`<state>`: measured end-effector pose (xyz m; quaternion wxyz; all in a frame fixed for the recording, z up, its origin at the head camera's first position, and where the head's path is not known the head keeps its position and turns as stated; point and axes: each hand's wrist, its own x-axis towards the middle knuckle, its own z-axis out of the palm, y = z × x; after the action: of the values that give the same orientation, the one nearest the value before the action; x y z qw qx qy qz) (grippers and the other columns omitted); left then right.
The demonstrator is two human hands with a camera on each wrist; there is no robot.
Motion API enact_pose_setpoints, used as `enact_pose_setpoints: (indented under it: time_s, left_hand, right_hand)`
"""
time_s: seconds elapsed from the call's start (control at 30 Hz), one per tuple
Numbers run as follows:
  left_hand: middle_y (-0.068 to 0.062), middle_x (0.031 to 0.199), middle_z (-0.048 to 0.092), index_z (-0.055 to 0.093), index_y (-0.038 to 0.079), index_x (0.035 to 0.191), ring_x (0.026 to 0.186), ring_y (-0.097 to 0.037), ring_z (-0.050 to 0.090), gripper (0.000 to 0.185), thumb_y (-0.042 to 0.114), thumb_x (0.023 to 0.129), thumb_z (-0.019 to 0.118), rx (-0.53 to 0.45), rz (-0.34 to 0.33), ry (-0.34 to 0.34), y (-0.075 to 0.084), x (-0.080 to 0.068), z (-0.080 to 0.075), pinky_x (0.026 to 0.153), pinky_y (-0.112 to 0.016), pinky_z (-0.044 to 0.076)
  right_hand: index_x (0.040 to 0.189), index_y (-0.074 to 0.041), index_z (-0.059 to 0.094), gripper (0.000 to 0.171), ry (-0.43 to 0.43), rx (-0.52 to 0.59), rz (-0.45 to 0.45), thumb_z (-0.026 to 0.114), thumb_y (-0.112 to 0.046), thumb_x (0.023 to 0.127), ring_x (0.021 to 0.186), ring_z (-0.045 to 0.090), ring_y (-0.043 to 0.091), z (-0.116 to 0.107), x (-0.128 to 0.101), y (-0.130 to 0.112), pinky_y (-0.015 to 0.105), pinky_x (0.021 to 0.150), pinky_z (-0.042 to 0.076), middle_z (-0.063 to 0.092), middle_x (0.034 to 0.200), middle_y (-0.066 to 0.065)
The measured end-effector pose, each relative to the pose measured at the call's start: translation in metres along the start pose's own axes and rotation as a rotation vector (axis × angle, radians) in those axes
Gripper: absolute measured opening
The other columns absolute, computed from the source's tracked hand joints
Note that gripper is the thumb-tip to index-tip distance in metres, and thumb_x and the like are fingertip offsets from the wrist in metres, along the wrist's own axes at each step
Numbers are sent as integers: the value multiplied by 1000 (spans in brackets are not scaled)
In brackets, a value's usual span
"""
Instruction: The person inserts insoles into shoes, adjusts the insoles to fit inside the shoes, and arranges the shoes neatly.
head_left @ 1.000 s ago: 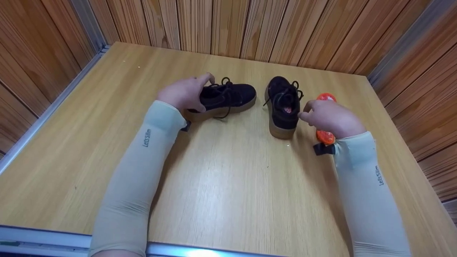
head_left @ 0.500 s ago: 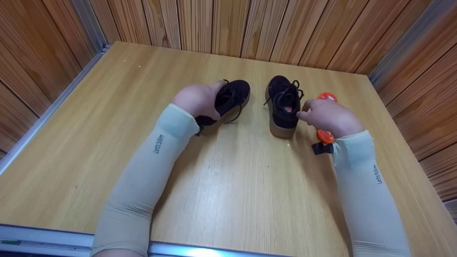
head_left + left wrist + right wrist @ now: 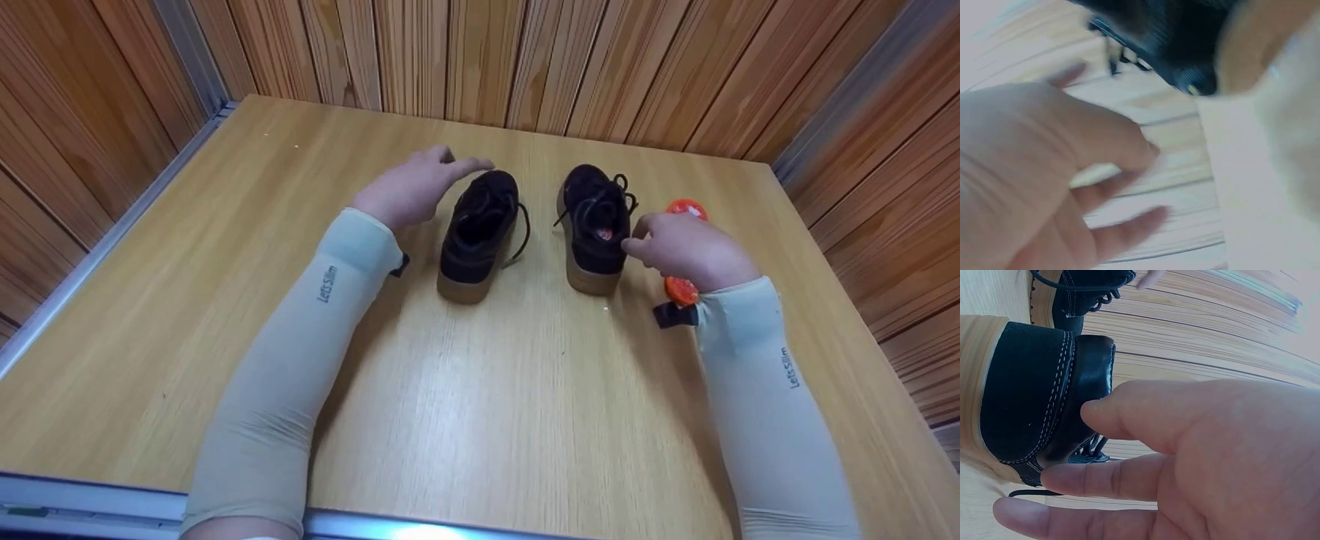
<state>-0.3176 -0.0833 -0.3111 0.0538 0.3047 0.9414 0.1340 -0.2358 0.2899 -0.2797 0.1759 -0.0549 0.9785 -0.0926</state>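
Two black suede shoes with tan soles stand side by side on the wooden table (image 3: 480,420), toes pointing away from me. My left hand (image 3: 420,187) hovers with fingers stretched out just left of and above the left shoe (image 3: 480,232), holding nothing. In the blurred left wrist view the left hand (image 3: 1044,169) is spread, and the left shoe (image 3: 1168,34) is a dark shape beyond it. My right hand (image 3: 686,247) rests at the right side of the right shoe (image 3: 596,225). In the right wrist view its fingertips (image 3: 1089,410) are at the heel (image 3: 1033,394), fingers relaxed.
An orange object (image 3: 686,206) lies on the table behind my right hand, mostly hidden by it. Wood-panelled walls (image 3: 480,60) close in the table at the back and both sides. A metal rail (image 3: 90,502) runs along the near edge.
My left hand turned the left shoe from lying crosswise to pointing away, parallel to the right shoe, then let go and lifted off. The right hand has barely moved.
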Motion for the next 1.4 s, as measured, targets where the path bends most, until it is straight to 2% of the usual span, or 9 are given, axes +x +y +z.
enact_pose_setpoints:
  time_s: [0.07,0.17,0.37,0.47,0.57,0.77,0.93,1.17,1.4]
  left_hand:
    - [-19,176,33,22,52,172,149,-43,50,115,-28,94,52,58,24,2,-1,4,3,76,-40,59]
    - [-17,183,18,14,55,172,167,-46,25,117,-21,96,59,100,59,-96,1,10,4,89,-49,64]
    - [-11,186,5,18,60,169,172,-43,11,118,13,89,91,19,-35,-251,3,17,0,111,-71,51]
    - [-14,185,8,30,51,167,171,-44,13,122,34,73,105,-13,-38,-213,-1,20,2,118,-78,42]
    - [-16,183,14,39,38,163,170,-44,14,115,37,69,106,-2,-34,-128,-4,22,9,119,-77,42]
    - [-20,177,26,48,9,158,166,-43,24,112,69,75,93,114,-59,51,1,25,23,128,-76,30]
    - [-21,171,38,49,0,158,158,-41,40,112,76,83,82,122,-92,96,1,31,27,128,-68,35]
    - [-20,173,38,15,24,175,160,-41,40,128,49,80,98,-47,-67,80,-16,44,41,132,-58,35]
    - [-13,183,17,-2,47,174,170,-44,14,144,52,73,102,-27,-8,63,-23,54,47,129,-80,20]
  right_hand:
    - [148,0,58,58,-2,2,0,53,-46,112,105,74,37,0,0,0,62,96,60,75,126,26]
    - [147,0,59,58,5,-2,-5,52,-46,112,103,74,36,-1,0,0,62,96,59,76,124,25]
    - [149,0,58,61,10,-9,-10,52,-48,112,107,74,37,-5,-1,-1,65,100,57,74,128,26]
    - [150,0,57,61,8,-8,-10,52,-47,112,106,73,37,-6,-1,-3,64,100,57,74,127,25]
    - [150,1,57,61,7,-5,-11,52,-47,112,107,73,37,-6,0,-3,64,100,58,74,127,26]
    - [150,1,57,61,-3,2,-7,53,-47,112,102,73,35,-1,-1,-2,60,95,60,74,125,25]
    - [151,0,56,61,-10,18,-2,53,-47,112,103,72,35,0,-1,-2,59,95,61,74,126,25]
    - [151,1,56,61,-12,11,4,52,-46,112,102,73,35,0,-1,0,59,94,60,75,125,25]
    - [151,0,56,61,-7,8,11,52,-46,112,102,72,35,2,0,-1,58,93,60,75,125,25]
